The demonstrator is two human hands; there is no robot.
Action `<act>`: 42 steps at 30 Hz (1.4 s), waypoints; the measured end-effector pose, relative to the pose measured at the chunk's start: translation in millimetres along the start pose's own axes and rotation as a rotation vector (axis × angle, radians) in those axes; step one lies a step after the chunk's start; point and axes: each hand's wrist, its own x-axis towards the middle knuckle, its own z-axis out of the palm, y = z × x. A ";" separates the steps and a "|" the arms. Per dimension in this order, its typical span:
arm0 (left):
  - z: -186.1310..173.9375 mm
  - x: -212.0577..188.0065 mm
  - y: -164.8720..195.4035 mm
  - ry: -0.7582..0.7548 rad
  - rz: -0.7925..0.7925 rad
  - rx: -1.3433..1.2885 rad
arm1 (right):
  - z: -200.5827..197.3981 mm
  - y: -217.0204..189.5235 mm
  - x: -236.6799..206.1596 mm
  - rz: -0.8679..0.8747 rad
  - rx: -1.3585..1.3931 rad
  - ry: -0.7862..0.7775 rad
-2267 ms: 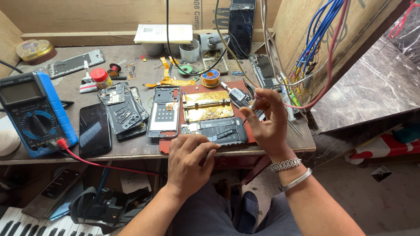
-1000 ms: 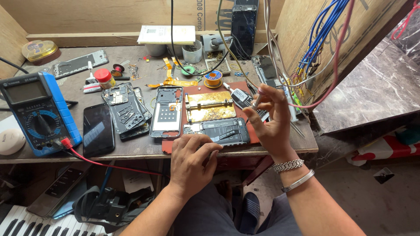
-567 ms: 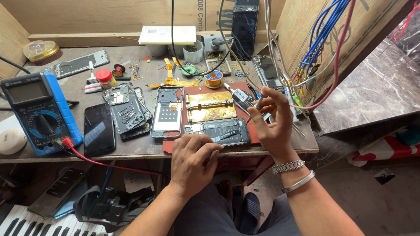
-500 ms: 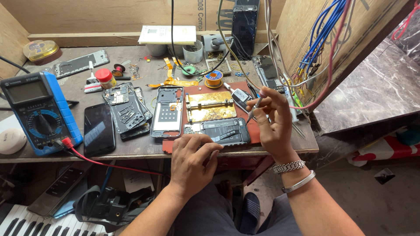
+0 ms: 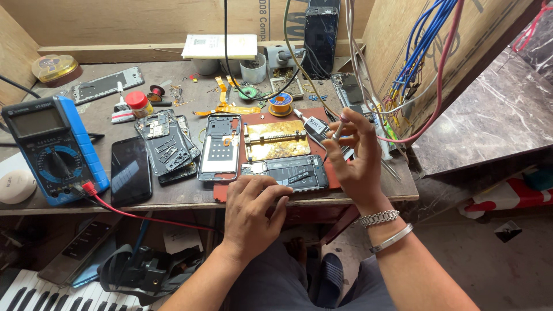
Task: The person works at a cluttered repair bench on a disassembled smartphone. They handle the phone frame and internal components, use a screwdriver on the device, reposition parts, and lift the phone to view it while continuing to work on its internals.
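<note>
My left hand [image 5: 252,210] rests at the bench's front edge, its fingers on the near end of an opened phone body [image 5: 286,173] that lies on a red mat [image 5: 318,115]. My right hand [image 5: 356,154] is raised over the mat's right side and pinches a thin silver-handled tool [image 5: 338,128] between thumb and fingers. A brass holding fixture [image 5: 275,139] sits just behind the opened phone. Another phone frame [image 5: 219,147] lies to the left of it.
A blue multimeter [image 5: 53,148] with a red lead stands at the left, beside a black phone [image 5: 130,170] and stacked phone parts [image 5: 166,145]. A solder spool [image 5: 280,104], orange flex cables [image 5: 227,106] and hanging wires [image 5: 423,40] crowd the back and right. A keyboard [image 5: 34,294] lies below the bench.
My right hand has turned the thin tool up between its fingers and lifted slightly. My left hand has stayed on the opened phone.
</note>
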 end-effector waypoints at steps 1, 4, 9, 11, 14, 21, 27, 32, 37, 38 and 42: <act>-0.8 1.3 1.9 0.006 -0.006 -0.006 | -0.1 1.2 0.1 0.002 -0.057 0.016; -4.0 7.1 8.1 0.016 -0.017 0.002 | -2.8 4.3 -2.0 0.006 -0.094 0.021; -7.9 19.6 19.0 0.007 -0.027 0.017 | -10.9 4.4 -9.2 0.034 0.178 -0.017; -8.0 24.9 22.6 -0.019 -0.043 0.016 | -11.6 4.1 -10.0 0.037 0.209 -0.001; -5.0 34.4 25.5 -0.054 -0.066 0.013 | -11.1 3.6 -9.2 0.014 0.217 0.004; 11.6 55.9 20.3 -0.142 -0.115 0.015 | -14.9 0.7 -10.0 0.068 0.263 -0.015; 16.5 51.2 20.4 -0.130 -0.059 0.035 | -14.7 3.5 -9.3 0.060 0.243 -0.058; 13.0 46.8 17.0 -0.141 0.009 0.074 | -12.4 5.0 -7.8 0.060 0.231 -0.076; 11.4 37.4 16.4 -0.054 0.114 0.115 | -9.2 3.7 -5.5 0.043 0.200 -0.086; 11.0 36.1 15.5 -0.052 0.124 0.116 | -8.0 4.1 -5.0 0.025 0.178 -0.093; 8.5 34.7 10.3 -0.025 0.133 0.091 | 2.0 11.3 0.4 -0.174 -0.188 -0.017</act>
